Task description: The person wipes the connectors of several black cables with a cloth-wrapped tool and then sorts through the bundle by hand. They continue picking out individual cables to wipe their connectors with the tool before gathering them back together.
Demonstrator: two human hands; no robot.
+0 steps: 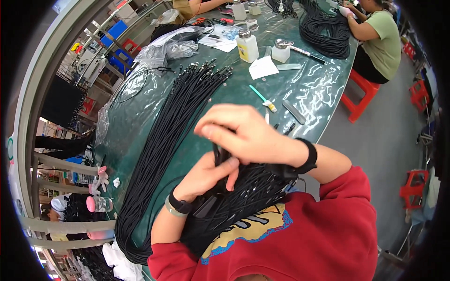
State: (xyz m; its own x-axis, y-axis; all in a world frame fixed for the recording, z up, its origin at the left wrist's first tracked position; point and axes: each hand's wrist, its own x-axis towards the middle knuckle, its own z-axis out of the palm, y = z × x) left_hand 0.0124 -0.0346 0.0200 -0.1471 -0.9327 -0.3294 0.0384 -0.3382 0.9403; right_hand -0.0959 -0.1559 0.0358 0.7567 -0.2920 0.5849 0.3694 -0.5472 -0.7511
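Both hands meet over the near side of the green table. My right hand (246, 133), with a black band at its wrist, is closed around a length of black cable (217, 153). Just below it my left hand (206, 177) grips the same cable between thumb and fingers. The cable's ends are hidden by my hands. A pile of black cables (253, 187) lies beneath my hands and against my red sweatshirt. To the left, a long bundle of black cables (161, 136) stretches away, its metal-tipped ends fanned at the far end.
Beyond my hands on the table (187, 145) are a teal-handled brush (258, 93), a grey strip (294, 112), a white paper (263, 68), and two dispenser bottles, one tall (247, 47), one short (281, 51). Another person sits at the far right by coiled cables (328, 35).
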